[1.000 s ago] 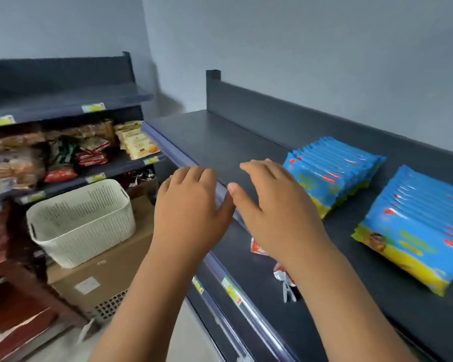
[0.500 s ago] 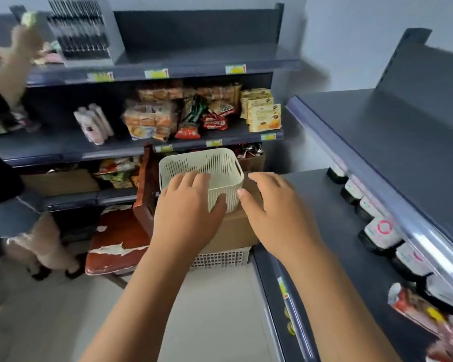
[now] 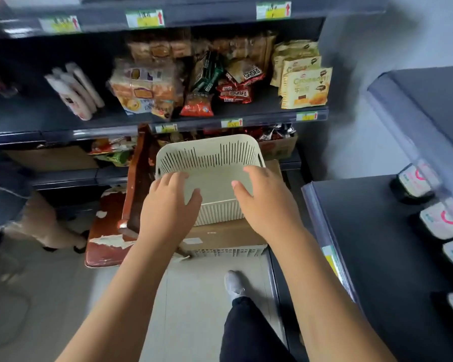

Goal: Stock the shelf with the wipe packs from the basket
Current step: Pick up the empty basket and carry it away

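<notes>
A cream slotted plastic basket [image 3: 209, 155] stands on a cardboard box [image 3: 228, 235] straight ahead; I see no wipe packs in the part of its inside that shows. My left hand [image 3: 168, 202] reaches over its near left rim with fingers relaxed and spread. Over the near right rim my right hand [image 3: 264, 199] is likewise relaxed. Neither hand holds anything. No wipe packs are in view. The dark shelf [image 3: 377, 231] at my right shows only at its left end.
Behind the basket a dark shelf unit [image 3: 246, 118] carries snack bags and boxes. A worn brown chair [image 3: 115, 231] stands left of the box. Another person's leg [image 3: 37, 223] is at far left. White-lidded tubs [image 3: 439, 220] line the right shelf. My foot [image 3: 234, 283] is on the floor.
My view swung left from the top shelf with blue wipe packs down to the basket. Both empty hands moved forward and now hover over the basket's near rim.
</notes>
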